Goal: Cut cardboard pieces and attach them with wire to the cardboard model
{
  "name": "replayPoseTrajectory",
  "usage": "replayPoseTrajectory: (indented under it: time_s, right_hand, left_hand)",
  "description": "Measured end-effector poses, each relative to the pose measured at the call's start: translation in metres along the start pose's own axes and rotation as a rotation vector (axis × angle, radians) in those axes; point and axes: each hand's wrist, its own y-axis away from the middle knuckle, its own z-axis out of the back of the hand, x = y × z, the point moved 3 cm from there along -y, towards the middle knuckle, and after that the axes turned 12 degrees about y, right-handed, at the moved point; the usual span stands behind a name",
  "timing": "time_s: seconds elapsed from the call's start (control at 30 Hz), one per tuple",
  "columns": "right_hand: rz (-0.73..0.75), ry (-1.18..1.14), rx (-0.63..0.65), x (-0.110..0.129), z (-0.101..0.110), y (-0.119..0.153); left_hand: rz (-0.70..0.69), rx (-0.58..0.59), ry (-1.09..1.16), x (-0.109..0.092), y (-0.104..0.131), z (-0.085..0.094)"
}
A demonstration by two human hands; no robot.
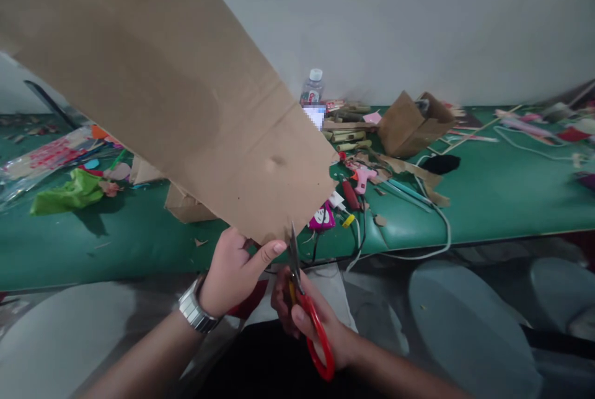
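A large brown cardboard sheet rises from the lower middle toward the upper left, above the table. My left hand, with a metal watch on its wrist, grips the sheet's lower edge, thumb on top and fingers hidden underneath. Red-handled scissors are in my right hand, fingers in the loops. Their blades point up at the bottom edge of the cardboard, just right of my left thumb, and one blade tip lies over the sheet. Whether the second blade is behind the sheet is hard to tell.
On the green table lie a pink glue gun, a cut cardboard box, a green bag, cables and scraps. A bottle stands by the white partition. Grey stools are below the table's front edge.
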Motion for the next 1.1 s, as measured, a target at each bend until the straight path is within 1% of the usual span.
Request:
replayPoseTrajectory:
  time_s: [0.13, 0.23, 0.27, 0.33, 0.4, 0.43, 0.47, 0.53, 0.6, 0.67, 0.77, 0.9, 1.1]
  right_hand:
    - [0.001, -0.079, -0.006, 0.000, -0.002, -0.004]
    - [0.042, -0.034, 0.027, 0.009, -0.001, -0.006]
    - [0.055, -0.011, 0.042, 0.012, 0.000, -0.007]
    - [0.065, 0.031, 0.071, 0.017, 0.001, -0.007]
    - [0.054, 0.060, 0.094, 0.018, 0.001, -0.006]
    - [0.042, 0.065, 0.101, 0.017, 0.001, -0.004]
    - [0.031, 0.064, 0.105, 0.017, 0.001, -0.003]
    - [0.013, 0.043, 0.104, 0.016, 0.000, -0.001]
    - [0.002, 0.006, 0.106, 0.015, -0.001, -0.001]
    - [-0.005, -0.032, 0.117, 0.015, -0.001, -0.001]
    - [-0.008, -0.056, 0.134, 0.015, -0.002, -0.002]
    - [0.019, -0.037, 0.128, 0.015, 0.000, -0.003]
    - [0.049, 0.022, 0.143, 0.009, 0.006, -0.004]
  left_hand:
    - [-0.022, 0.005, 0.041, 0.000, 0.000, 0.000]
    - [-0.028, 0.020, 0.160, -0.002, 0.000, 0.003]
    - [-0.026, 0.004, 0.193, -0.002, 0.000, 0.005]
    - [-0.016, -0.064, 0.216, -0.002, 0.001, 0.010]
    - [-0.024, -0.139, 0.191, -0.001, 0.002, 0.013]
    - [-0.031, -0.151, 0.175, 0.000, 0.003, 0.014]
    - [-0.033, -0.146, 0.167, 0.000, 0.004, 0.014]
    - [-0.011, -0.096, 0.175, 0.002, 0.005, 0.013]
    - [0.035, -0.040, 0.211, 0.003, 0.006, 0.011]
    - [0.085, -0.015, 0.248, 0.003, 0.006, 0.010]
    - [0.125, 0.006, 0.253, 0.002, 0.005, 0.008]
    - [0.104, 0.031, 0.231, 0.000, 0.004, 0.007]
    - [0.116, 0.029, 0.256, 0.001, 0.002, 0.007]
